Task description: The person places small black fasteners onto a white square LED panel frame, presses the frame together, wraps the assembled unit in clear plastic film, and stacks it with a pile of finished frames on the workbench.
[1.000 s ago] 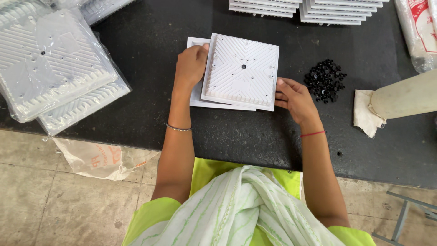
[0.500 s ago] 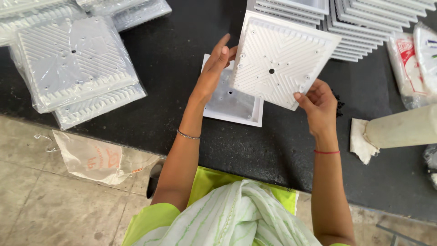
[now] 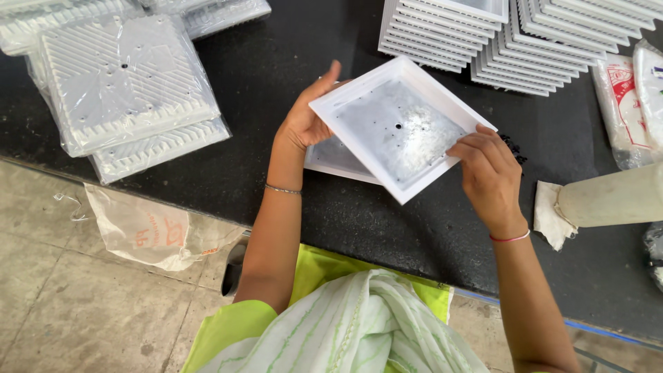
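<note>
I hold a white square plastic panel (image 3: 397, 128) tilted above the black table (image 3: 276, 69), its hollow grey back facing me with a small hole in the middle. My left hand (image 3: 304, 117) grips its left edge, fingers behind it. My right hand (image 3: 487, 169) pinches its right corner. A second white panel (image 3: 331, 162) lies flat on the table just under the held one, mostly hidden by it.
Bagged stacks of ribbed white panels (image 3: 121, 90) lie at the left. Fanned rows of unwrapped panels (image 3: 511, 41) stand at the back right. A pile of small black parts (image 3: 514, 146), a white roll on a cloth (image 3: 608, 200), and plastic packets (image 3: 632, 103) sit at the right.
The panel lay flat with its ribbed face up; both hands lifted it and turned it over, so its hollow back now faces me. The view has also shifted.
</note>
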Demonstrator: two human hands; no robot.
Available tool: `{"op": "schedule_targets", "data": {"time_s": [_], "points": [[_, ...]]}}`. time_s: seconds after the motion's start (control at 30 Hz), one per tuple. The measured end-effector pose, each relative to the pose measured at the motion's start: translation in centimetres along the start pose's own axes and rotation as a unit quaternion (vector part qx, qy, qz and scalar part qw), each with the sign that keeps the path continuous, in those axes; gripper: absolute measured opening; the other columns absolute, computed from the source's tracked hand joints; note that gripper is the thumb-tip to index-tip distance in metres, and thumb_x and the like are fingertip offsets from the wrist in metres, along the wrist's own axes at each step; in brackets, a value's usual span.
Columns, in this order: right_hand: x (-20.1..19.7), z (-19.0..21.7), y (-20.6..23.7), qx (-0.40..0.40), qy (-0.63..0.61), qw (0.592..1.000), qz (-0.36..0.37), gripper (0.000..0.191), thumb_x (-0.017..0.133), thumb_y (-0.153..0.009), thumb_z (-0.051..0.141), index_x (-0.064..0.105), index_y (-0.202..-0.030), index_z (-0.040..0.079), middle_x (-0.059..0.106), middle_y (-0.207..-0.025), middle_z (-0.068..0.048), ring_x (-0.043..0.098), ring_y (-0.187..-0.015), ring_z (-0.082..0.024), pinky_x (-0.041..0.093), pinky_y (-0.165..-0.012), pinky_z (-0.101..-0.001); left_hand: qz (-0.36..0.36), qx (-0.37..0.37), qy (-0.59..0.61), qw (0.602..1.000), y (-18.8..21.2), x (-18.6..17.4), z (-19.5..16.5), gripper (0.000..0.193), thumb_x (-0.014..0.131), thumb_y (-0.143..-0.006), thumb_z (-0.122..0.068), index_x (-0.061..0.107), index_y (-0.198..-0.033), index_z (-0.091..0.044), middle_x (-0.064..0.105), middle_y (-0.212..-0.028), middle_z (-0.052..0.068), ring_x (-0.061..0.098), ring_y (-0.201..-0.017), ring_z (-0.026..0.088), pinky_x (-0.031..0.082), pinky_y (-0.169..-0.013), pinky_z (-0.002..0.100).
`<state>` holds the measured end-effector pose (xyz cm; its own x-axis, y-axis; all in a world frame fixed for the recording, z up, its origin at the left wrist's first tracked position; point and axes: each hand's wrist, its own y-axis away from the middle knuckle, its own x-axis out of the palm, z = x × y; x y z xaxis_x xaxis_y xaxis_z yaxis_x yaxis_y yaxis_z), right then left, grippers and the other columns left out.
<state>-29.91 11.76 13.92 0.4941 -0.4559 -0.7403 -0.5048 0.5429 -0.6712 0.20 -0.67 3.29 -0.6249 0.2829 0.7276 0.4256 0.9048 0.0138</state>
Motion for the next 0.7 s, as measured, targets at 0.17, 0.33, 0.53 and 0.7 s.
{"op": "schedule_targets", "data": {"time_s": [0.17,0.33,0.53,0.7], "points": [[0.0,-0.9,0.7,0.025,0.062,0.998,0.006,0.03,0.068,-0.086,-0.014,0.065,-0.11,0.005,0.064,-0.116,-0.012,0.062,-0.119,-0.034,0.048,-0.115,-0.0507,0.04,0.012,-0.037,0.998,-0.3,-0.3,0.5,0.068,0.077,-0.091,-0.037,0.061,-0.136,0.011,0.072,-0.114,0.023,0.075,-0.093,0.023,0.064,-0.073,0.035],[0.9,-1.3,3.1,0.188,-0.003,0.98,-0.063,0.035,0.066,-0.099,-0.009,0.061,-0.131,0.004,0.058,-0.132,-0.017,0.059,-0.126,-0.035,0.05,-0.107,-0.0423,0.04,0.045,-0.056,0.997,-0.6,0.6,0.6,0.07,0.077,-0.087,-0.028,0.054,-0.143,0.006,0.071,-0.118,0.018,0.073,-0.103,0.021,0.062,-0.087,0.032],[3.4,-0.6,6.8,0.284,-0.079,0.952,-0.086,0.025,0.069,-0.094,-0.006,0.065,-0.118,0.002,0.062,-0.121,-0.015,0.061,-0.112,-0.028,0.052,-0.097,-0.0377,0.004,0.11,-0.072,0.991,-0.8,0.4,0.6,0.072,0.076,-0.085,-0.02,0.049,-0.146,0.005,0.068,-0.124,0.019,0.07,-0.113,0.024,0.061,-0.096,0.035],[4.9,0.5,8.0,0.298,-0.148,0.937,-0.108,0.02,0.066,-0.095,-0.007,0.067,-0.112,0.003,0.064,-0.121,-0.013,0.065,-0.113,-0.024,0.056,-0.096,-0.0327,0.0,0.124,-0.024,0.992,-1.1,-0.5,0.4,0.069,0.071,-0.085,-0.016,0.049,-0.148,0.002,0.066,-0.125,0.018,0.067,-0.114,0.027,0.058,-0.098,0.038]]}}
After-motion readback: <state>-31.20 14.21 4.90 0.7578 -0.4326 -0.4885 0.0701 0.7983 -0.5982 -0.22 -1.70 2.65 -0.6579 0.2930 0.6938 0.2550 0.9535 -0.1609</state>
